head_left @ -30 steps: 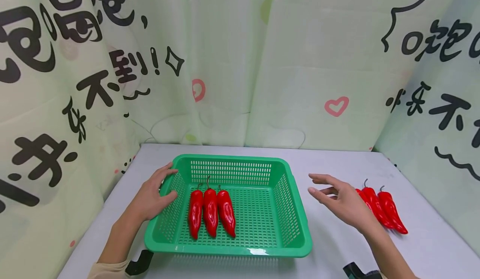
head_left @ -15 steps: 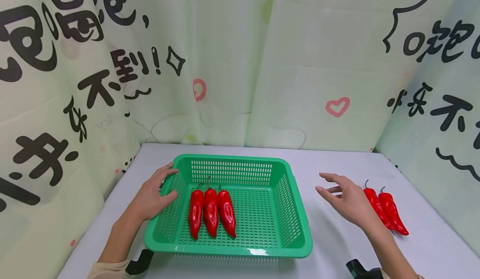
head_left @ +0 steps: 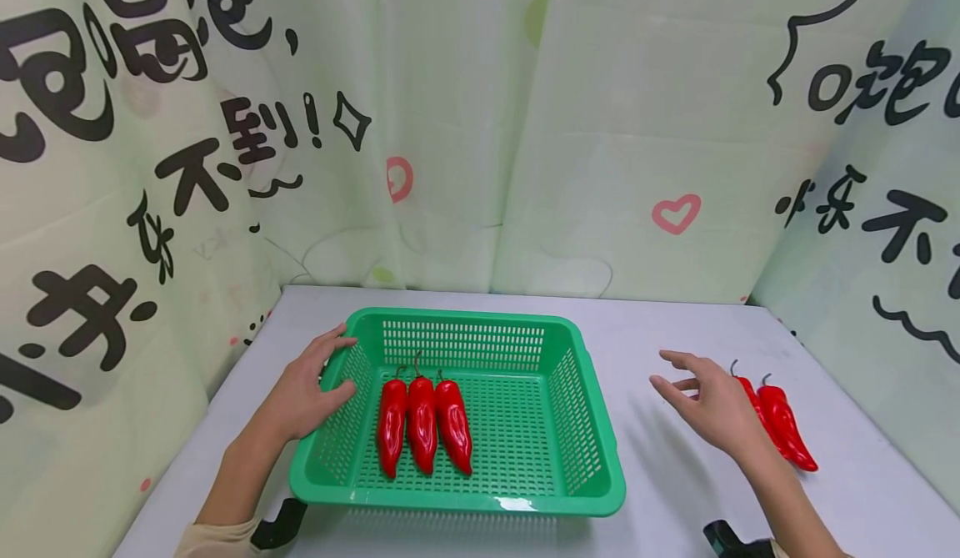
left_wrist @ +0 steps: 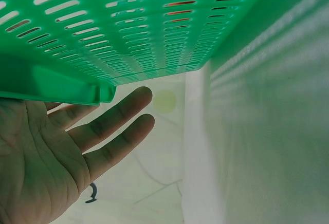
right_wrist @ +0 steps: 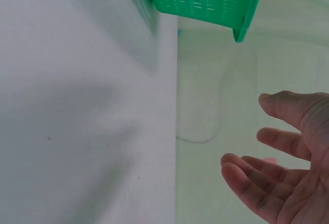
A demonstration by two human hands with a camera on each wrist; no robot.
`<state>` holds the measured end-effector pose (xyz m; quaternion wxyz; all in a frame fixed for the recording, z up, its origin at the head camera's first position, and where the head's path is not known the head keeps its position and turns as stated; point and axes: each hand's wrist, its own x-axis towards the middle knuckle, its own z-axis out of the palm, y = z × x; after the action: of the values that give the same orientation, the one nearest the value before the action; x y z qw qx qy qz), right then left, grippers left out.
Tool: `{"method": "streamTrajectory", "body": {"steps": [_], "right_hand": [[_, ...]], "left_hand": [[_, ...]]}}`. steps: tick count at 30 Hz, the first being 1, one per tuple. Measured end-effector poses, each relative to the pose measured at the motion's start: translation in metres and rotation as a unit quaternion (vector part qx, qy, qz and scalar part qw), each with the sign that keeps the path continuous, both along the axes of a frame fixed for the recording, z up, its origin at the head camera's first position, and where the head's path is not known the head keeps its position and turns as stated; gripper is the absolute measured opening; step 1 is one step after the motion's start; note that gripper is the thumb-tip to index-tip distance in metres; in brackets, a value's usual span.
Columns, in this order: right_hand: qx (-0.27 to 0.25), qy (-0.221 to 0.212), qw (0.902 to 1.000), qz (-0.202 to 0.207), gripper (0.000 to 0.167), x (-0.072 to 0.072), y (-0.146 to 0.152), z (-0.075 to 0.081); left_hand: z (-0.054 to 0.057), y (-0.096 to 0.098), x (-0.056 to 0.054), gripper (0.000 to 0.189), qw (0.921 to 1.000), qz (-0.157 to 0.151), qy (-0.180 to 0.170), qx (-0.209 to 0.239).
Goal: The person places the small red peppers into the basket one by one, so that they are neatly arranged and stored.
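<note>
Three red chili peppers [head_left: 422, 424] lie side by side in the green plastic basket [head_left: 517, 433], toward its left half. My left hand [head_left: 311, 387] rests at the basket's left rim, thumb over the inner side and fingers extended; in the left wrist view those fingers [left_wrist: 115, 118] stretch straight along the outer wall. My right hand [head_left: 708, 399] hovers above the table right of the basket, fingers loosely bent and holding nothing, also seen in the right wrist view as a bare hand [right_wrist: 288, 167]. Beyond it lie two more red chili peppers [head_left: 787, 424], one partly hidden by the hand.
The basket stands on a white table [head_left: 637, 324]. Pale green curtains [head_left: 585, 166] with black characters and pink hearts hang behind the table and at both sides. Dark devices [head_left: 281, 525] show at both wrists.
My right hand has moved right, away from the basket and toward the peppers on the table, covering more of them. The left hand, the basket and its peppers stay put.
</note>
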<state>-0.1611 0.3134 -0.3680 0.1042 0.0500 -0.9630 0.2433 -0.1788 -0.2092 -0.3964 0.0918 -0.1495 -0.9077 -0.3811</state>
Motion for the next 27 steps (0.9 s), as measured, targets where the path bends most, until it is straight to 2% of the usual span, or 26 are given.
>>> {"method": "streamTrajectory", "body": {"steps": [11, 22, 27], "right_hand": [[-0.010, -0.036, 0.9992, -0.016, 0.069, -0.001, 0.019, -0.007], [0.000, -0.038, 0.9991, -0.019, 0.070, -0.002, 0.036, -0.012], [0.001, -0.050, 0.9982, -0.033, 0.072, -0.002, 0.045, -0.014]], "left_hand": [[-0.001, 0.000, 0.001, 0.055, 1.0000, 0.000, 0.000, 0.001], [0.000, 0.000, 0.000, 0.055, 1.0000, 0.001, -0.003, -0.001], [0.001, 0.000, 0.001, 0.055, 1.0000, 0.001, -0.005, 0.000]]}}
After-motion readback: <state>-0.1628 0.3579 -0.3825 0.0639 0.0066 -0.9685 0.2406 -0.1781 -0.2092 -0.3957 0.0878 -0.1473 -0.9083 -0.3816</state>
